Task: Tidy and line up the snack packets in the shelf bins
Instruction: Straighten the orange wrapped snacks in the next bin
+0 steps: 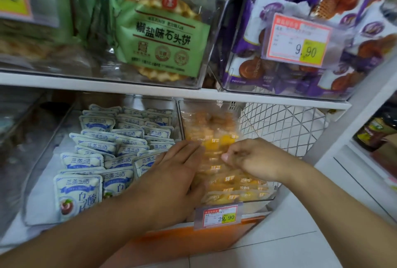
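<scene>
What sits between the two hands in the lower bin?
In the head view, the clear-wrapped yellow snack packets fill the gap between the left hand and the right hand; both hands touch them.

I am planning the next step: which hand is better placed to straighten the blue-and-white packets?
Probably the left hand: it lies flat at the border between the blue-and-white plastic packets and the yellow clear-wrapped packets, while the right hand pinches a yellow packet farther away.
</scene>
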### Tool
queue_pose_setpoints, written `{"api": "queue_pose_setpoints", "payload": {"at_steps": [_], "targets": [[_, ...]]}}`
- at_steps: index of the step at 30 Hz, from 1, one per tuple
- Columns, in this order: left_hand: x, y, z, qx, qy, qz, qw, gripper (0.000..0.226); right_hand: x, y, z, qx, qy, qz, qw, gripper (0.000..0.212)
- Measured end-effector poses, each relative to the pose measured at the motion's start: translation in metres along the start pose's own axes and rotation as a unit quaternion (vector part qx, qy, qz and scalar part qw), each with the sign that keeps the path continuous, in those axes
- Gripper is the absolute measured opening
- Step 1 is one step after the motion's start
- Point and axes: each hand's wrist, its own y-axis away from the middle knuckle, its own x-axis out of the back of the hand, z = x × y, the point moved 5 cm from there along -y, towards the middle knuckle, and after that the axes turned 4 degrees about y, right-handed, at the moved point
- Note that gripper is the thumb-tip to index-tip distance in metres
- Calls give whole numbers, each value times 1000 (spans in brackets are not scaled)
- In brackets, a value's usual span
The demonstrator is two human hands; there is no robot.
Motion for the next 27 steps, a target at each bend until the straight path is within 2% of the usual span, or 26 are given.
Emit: {"api": "queue_pose_setpoints", "payload": {"at_steps": [5,13,17,21,24,27], "targets": [[0,0,2,7,-21,-17,1000,77,-3,24,1,2,22,-3,1000,23],[11,-4,8,-8,-17,-16,1000,69,-16,33,-2,15,99,-34,994,47],[19,-26,22,-24,-12,13,1000,56,-23,37,2,-9,100,6,995,37],[21,-72,32,-38,42,24,998,34,-23,41,5,28,95,48,994,33],[16,-114,29,-16,22,38,999,37,-22,44,10,55,75,65,994,36],[0,-148,23,0,-2,18,1000,41,-23,44,14,85,102,98,986,34]]}}
